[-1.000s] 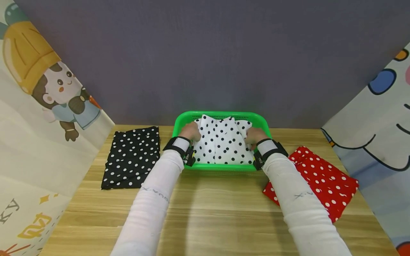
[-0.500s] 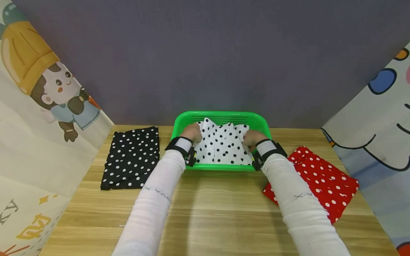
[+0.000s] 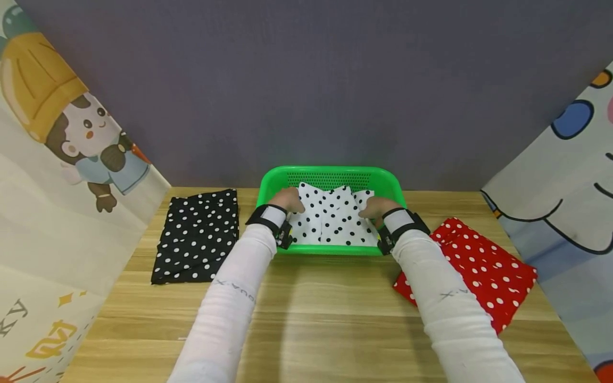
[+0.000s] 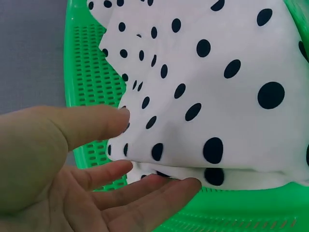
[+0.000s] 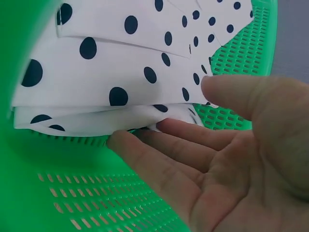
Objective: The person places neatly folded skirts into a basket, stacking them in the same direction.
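Note:
A white cloth with black dots (image 3: 330, 215) lies folded inside a green basket (image 3: 335, 250). My left hand (image 3: 289, 200) is at the cloth's left side; in the left wrist view that hand (image 4: 91, 169) has thumb and fingers apart, fingertips at the cloth's edge. At the cloth's right side is my right hand (image 3: 378, 207). The right wrist view shows this hand (image 5: 227, 145) with its thumb raised near the upper layer and its relaxed fingers at the lower edge of the cloth (image 5: 116, 72). Neither hand pinches the cloth.
A black cloth with white dots (image 3: 197, 236) lies on the wooden table (image 3: 325, 319) left of the basket. To the right, a red cloth with white dots (image 3: 479, 266) is partly under the right sleeve. A grey wall (image 3: 325, 85) stands behind.
The white cloth's raised top edge has sunk lower into the basket, baring more of the back wall. Both hands have loosened from the cloth's sides while staying nearly in place.

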